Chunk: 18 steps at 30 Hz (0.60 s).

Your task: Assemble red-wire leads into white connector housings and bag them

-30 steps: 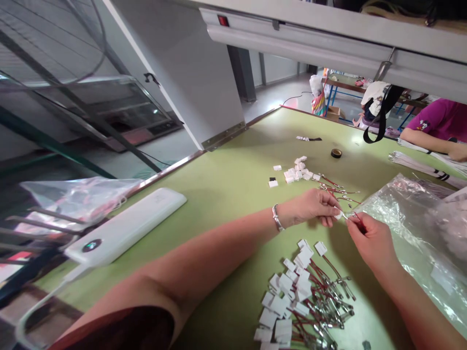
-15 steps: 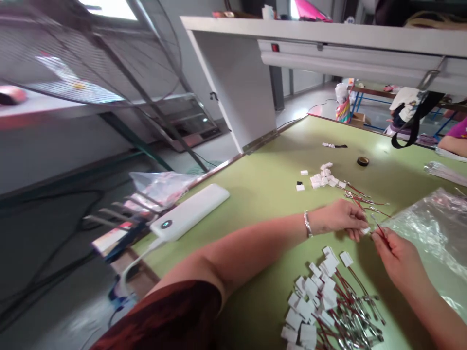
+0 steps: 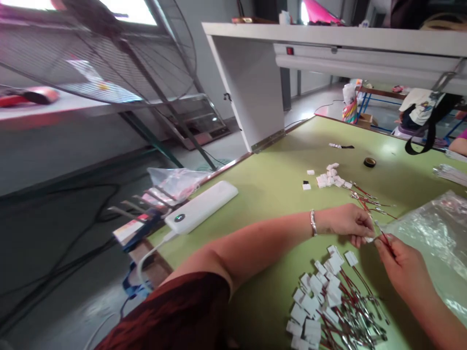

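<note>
My left hand (image 3: pixel 352 223), with a silver bracelet at the wrist, pinches a small white plastic connector (image 3: pixel 369 239). Close beside it, my right hand (image 3: pixel 404 260) is closed on a thin red wire (image 3: pixel 385 239) with metal ends. The wire's tip is at the connector; whether it sits inside is too small to tell. Below the hands lies a pile of white connectors (image 3: pixel 310 304) with red wires and metal terminals (image 3: pixel 359 316). Beyond my left hand are loose white connectors (image 3: pixel 330 179) and several loose red wires (image 3: pixel 365 197).
A white power bank (image 3: pixel 204 206) with a cable lies at the table's left edge. Clear plastic bag (image 3: pixel 438 228) spreads right of my hands. A black tape roll (image 3: pixel 369 162) lies farther back. A white shelf (image 3: pixel 328 33) spans the table, and a black strap (image 3: pixel 430 133) hangs down.
The camera has turned slightly left, so the scene sits farther right in the picture. Both hands keep their grip on the connector and the wire, close together as before.
</note>
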Available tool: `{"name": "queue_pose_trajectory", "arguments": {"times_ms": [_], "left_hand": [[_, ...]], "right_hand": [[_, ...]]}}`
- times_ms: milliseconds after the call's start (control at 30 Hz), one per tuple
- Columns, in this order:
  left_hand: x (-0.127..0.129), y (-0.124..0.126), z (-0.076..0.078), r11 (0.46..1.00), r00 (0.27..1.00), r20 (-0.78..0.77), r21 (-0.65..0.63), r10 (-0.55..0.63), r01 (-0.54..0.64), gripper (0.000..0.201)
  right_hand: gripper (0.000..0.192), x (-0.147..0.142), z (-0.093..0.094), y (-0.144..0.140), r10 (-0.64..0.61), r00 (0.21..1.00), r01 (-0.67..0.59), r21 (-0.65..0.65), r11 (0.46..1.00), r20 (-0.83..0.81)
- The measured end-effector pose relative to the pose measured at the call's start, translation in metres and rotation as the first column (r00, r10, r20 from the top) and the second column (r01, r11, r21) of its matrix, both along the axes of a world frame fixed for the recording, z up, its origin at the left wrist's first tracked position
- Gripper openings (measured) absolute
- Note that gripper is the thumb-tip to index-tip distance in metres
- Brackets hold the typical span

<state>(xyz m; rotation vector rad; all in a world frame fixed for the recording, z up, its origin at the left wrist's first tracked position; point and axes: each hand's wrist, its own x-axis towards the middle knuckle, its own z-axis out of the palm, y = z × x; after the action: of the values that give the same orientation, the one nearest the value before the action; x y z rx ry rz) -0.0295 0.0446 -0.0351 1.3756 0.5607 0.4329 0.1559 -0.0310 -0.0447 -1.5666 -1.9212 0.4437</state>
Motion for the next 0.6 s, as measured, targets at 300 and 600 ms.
{"name": "queue_pose_trajectory", "arguments": {"times_ms": [300,600], "left_hand": [[-0.014,0.012,0.020,0.931,0.956,-0.273,0.312,-0.104,0.190,0.015],[-0.061,0.033,0.053,0.690,0.592,-0.676,0.676,0.439,0.259,0.035]], "right_hand": [[0.045,0.009,0.012,0.005,-0.143,0.932,0.055,-0.260,0.964,-0.334],[0.053,0.019,0.003,0.008,-0.285,0.839,0.038,-0.472,0.881,-0.464]]}}
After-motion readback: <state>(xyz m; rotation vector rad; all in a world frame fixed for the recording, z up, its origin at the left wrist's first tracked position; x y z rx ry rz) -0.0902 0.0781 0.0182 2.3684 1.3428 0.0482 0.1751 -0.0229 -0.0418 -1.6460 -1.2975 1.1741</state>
